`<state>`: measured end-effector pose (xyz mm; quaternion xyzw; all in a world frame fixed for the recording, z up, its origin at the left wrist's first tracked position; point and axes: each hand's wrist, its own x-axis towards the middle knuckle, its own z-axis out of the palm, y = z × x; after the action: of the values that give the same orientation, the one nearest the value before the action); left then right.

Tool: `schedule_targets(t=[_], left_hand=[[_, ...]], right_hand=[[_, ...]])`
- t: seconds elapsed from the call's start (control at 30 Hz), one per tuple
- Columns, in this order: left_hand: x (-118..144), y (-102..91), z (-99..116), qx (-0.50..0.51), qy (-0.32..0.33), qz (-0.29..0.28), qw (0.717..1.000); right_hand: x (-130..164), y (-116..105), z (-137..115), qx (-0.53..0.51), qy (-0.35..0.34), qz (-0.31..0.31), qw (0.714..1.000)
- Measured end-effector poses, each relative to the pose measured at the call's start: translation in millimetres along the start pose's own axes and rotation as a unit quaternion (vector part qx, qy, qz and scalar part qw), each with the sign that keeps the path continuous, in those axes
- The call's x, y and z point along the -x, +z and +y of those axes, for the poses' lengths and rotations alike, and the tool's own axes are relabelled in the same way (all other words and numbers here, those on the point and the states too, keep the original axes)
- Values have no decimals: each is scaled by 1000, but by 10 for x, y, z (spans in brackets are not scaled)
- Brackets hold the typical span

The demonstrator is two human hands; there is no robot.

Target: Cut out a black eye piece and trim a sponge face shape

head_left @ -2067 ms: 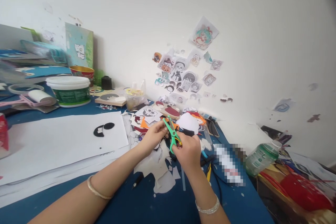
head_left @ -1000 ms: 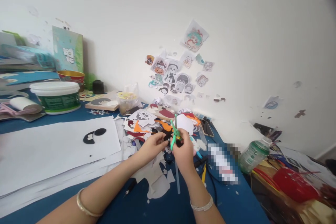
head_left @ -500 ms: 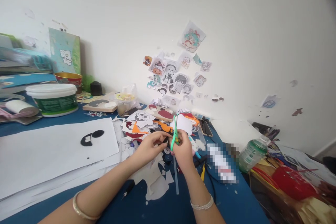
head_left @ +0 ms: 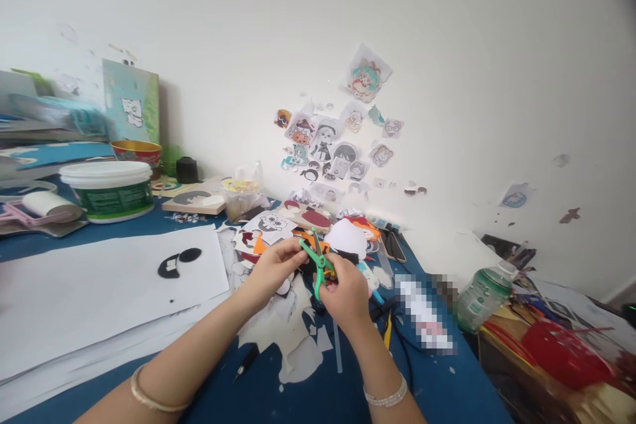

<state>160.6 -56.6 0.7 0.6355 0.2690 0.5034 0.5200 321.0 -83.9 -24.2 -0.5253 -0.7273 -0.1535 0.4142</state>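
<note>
My right hand [head_left: 348, 288] is closed around the handles of green scissors [head_left: 322, 266]. The blades are spread and point up and to the left. My left hand [head_left: 275, 271] is pinched just left of the scissors, its fingertips close to one blade. A small black piece [head_left: 305, 266] shows at those fingertips, mostly hidden by the fingers and scissors. Black cut-out shapes, an oval [head_left: 189, 255] and a curved mouth shape [head_left: 169, 267], lie on a large white sheet [head_left: 99, 291] to the left.
A pile of paper cut-outs [head_left: 268, 225] lies beyond my hands, with white scraps [head_left: 298, 351] below them. A craft knife [head_left: 246, 362] rests near my left forearm. Left stands a white-lidded tub [head_left: 109, 192]; right, a green-labelled bottle [head_left: 484, 295]. Pictures [head_left: 342, 159] are stuck to the wall.
The scissors have swung from nearly upright to tilted left, and their blades have spread. My left hand has shifted slightly left. The whole view has moved a little.
</note>
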Motion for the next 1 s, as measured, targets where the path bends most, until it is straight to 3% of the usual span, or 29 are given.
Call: schedule_targets(t=[0.3, 0.7, 1.0], left_hand=[[-27, -17, -23, -105, 31, 32, 994], [-4, 5, 3, -74, -6, 26, 997], [-39, -29, -83, -116, 38, 23, 992]], right_hand=[[-12, -41, -5, 41, -49, -4, 998], [-2, -32, -14, 66, -51, -17, 996], [7, -14, -5, 80, -78, 1, 994]])
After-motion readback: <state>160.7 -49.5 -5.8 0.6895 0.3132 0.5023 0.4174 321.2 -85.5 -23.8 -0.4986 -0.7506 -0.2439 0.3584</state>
